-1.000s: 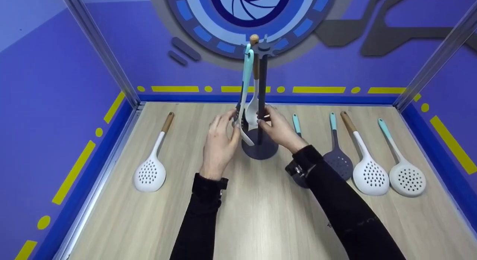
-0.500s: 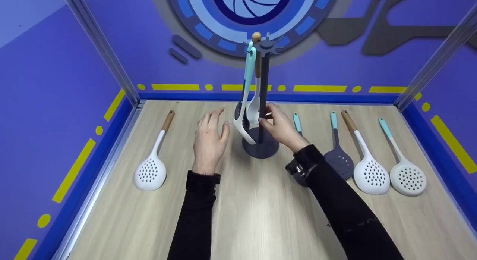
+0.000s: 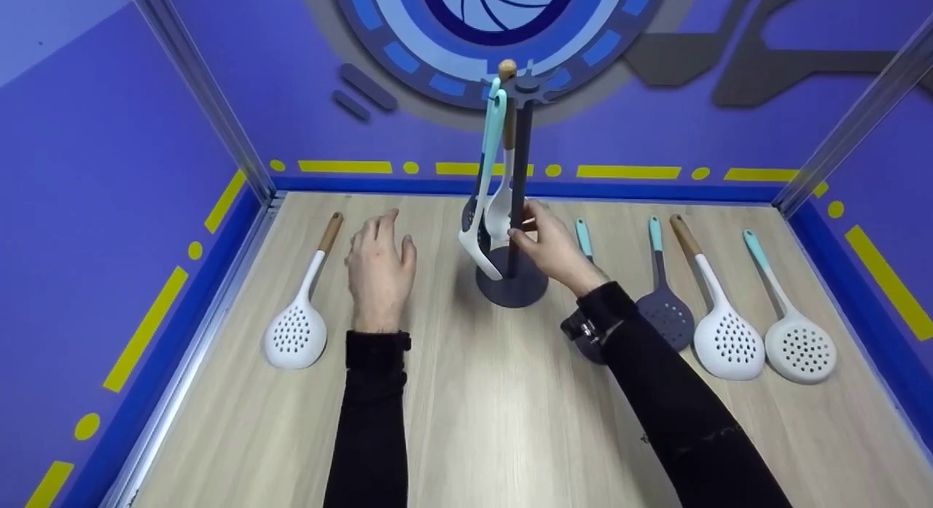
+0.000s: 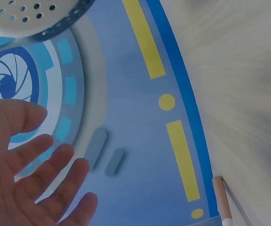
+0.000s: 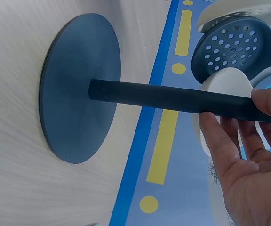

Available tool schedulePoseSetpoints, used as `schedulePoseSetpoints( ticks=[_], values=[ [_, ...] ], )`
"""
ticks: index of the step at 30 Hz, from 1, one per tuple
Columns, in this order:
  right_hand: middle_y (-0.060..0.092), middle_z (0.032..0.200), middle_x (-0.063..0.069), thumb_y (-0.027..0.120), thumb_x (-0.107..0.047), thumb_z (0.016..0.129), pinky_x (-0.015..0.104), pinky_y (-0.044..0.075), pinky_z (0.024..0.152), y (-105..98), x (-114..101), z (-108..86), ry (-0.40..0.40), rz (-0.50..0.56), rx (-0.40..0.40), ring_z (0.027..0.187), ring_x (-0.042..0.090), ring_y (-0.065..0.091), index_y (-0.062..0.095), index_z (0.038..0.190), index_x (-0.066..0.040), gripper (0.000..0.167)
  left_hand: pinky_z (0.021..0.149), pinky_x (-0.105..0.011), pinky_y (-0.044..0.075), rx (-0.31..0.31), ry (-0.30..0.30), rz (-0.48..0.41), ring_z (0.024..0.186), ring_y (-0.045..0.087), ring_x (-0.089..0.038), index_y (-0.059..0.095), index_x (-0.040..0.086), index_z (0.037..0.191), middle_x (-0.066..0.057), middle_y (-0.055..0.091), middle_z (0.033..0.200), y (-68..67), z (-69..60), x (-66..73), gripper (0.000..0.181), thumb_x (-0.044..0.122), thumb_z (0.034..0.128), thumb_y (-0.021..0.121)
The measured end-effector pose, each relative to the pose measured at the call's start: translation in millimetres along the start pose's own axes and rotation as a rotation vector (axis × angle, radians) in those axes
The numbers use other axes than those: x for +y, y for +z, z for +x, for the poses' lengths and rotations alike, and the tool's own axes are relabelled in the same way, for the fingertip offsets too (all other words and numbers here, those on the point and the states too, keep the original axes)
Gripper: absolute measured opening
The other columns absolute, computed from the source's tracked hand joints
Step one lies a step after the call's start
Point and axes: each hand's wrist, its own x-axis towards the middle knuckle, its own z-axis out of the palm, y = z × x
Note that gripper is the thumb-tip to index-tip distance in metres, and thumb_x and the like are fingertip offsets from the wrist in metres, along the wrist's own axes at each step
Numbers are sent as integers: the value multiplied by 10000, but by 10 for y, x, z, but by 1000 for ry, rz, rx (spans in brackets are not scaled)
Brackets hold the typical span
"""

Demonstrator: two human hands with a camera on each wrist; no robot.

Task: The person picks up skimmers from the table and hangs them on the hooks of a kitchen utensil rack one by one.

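Note:
My right hand [image 3: 554, 249] grips the dark pole [image 5: 163, 96] of a utensil stand, thumb on one side and fingers on the other. The stand's round base [image 3: 514, 293] rests on the table. From its top hang a pale skimmer [image 3: 477, 253] with a teal handle, a dark skimmer [image 5: 232, 47] partly hidden behind it, and a white utensil [image 3: 500, 213] with a wooden handle. My left hand [image 3: 379, 275] holds nothing, fingers spread, above the table between the stand and a white skimmer [image 3: 295, 337] with a wooden handle.
Right of the stand lie two dark teal-handled utensils, one a skimmer [image 3: 665, 318], the other mostly under my right sleeve [image 3: 670, 391]. Beyond them are a white skimmer [image 3: 729, 344] and a pale skimmer [image 3: 800, 351]. Blue panels [image 3: 350, 143] enclose the wooden table [image 3: 496, 420].
My left hand has let go of the hanging pale skimmer and moved left, away from the stand. My right hand stays on the pole.

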Motion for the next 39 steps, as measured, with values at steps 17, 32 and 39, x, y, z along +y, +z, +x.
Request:
schedulePoseSetpoints(
  ticks=[17, 32, 39],
  values=[
    [616, 1275, 130, 646, -127, 1032, 455, 551, 1033, -1, 12, 2, -6, 18, 4, 1211, 322, 661, 567, 1284, -58, 273, 1084, -578, 452, -68, -184, 94, 1351, 533, -377, 528, 115, 1510, -147, 591, 1448, -60, -22, -409, 559, 306, 1005, 672],
    [616, 1272, 145, 636, -114, 1035, 446, 546, 1042, -6, 14, 13, -8, 26, 6, 1217, 324, 648, 557, 1295, -36, 283, 1253, -619, 240, -122, -305, 85, 1449, 407, -475, 476, 51, 1527, -265, 478, 1527, -33, -71, -708, 638, 308, 987, 698],
    [586, 1309, 141, 643, -156, 1040, 512, 532, 1059, -9, 2, -1, 16, -2, 1, 1236, 331, 643, 557, 1326, -59, 314, 1235, -654, 223, -164, -369, 81, 1464, 358, -516, 463, 14, 1529, -306, 422, 1551, -69, -122, -853, 644, 316, 998, 666]
  ],
)
